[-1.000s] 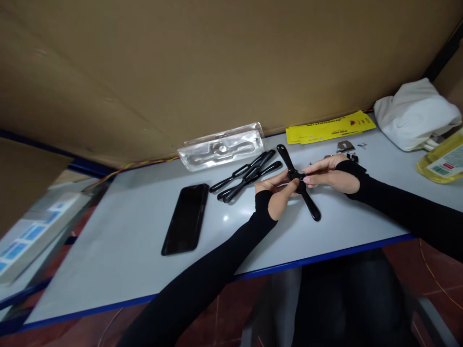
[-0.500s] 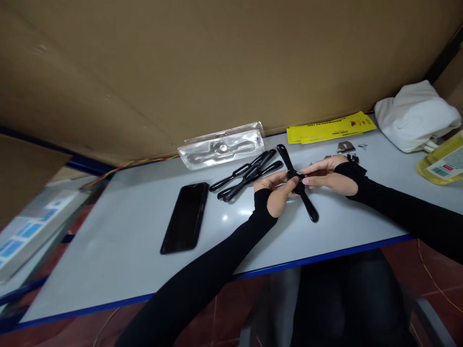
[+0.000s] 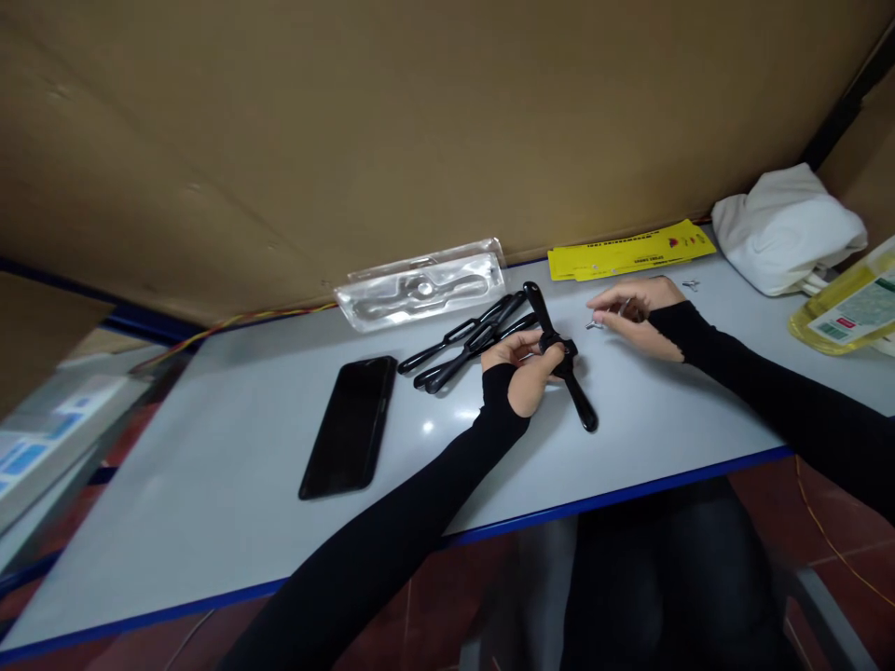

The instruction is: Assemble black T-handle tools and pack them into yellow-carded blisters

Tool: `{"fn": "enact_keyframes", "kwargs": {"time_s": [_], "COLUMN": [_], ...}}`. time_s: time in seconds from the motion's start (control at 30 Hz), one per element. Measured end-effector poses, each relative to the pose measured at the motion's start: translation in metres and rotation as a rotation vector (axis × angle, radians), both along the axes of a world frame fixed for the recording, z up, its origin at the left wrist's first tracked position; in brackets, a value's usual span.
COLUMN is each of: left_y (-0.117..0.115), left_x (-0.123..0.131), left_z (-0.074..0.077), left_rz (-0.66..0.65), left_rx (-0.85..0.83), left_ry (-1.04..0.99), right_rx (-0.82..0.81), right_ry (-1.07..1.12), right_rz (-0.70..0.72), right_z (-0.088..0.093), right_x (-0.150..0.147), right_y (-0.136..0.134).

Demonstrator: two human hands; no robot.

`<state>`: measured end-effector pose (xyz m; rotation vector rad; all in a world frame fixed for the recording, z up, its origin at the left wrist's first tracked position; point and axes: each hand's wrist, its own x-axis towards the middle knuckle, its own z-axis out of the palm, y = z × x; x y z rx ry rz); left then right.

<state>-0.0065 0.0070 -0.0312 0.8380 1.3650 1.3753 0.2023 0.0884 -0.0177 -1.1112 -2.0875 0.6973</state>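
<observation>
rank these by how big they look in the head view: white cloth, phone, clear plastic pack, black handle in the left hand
1. white cloth
2. phone and clear plastic pack: about alike, and the phone lies nearer, so unranked
3. black handle, partly hidden by the left hand

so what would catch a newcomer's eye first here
The left hand gripping a long black handle mid-table draws the eye first, with the right hand beside a small metal part. A black phone lies flat to the left, and yellow cards lie at the back edge.
</observation>
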Motion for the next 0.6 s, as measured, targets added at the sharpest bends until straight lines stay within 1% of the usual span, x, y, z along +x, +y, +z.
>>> {"fn": "enact_keyframes", "kwargs": {"time_s": [0.03, 0.1, 0.2, 0.3, 0.4, 0.6], "left_y": [0.001, 0.003, 0.005, 0.006, 0.005, 0.004], "left_x": [-0.001, -0.002, -0.003, -0.002, -0.001, 0.000], "left_z": [-0.001, -0.003, -0.005, -0.005, -0.004, -0.002], "left_rz": [-0.006, -0.025, -0.050, -0.060, -0.057, -0.065], "left_rx": [-0.004, -0.007, -0.015, -0.013, 0.006, 0.007], "left_ry": [0.008, 0.014, 0.001, -0.012, -0.004, 0.009], "right_rx": [0.042, 0.104, 0.191, 0.252, 0.258, 0.186], "right_ry": [-0.034, -0.112, -0.231, -0.295, -0.312, -0.290], "right_rz": [-0.017, 0.009, 0.138, 0.252, 0.272, 0.271], "right_z": [0.001, 0.001, -0.005, -0.015, -0.017, -0.007], "right_x": [0.003, 0.008, 0.012, 0.014, 0.015, 0.013], "right_y": [0.005, 0.012, 0.022, 0.032, 0.039, 0.034]}}
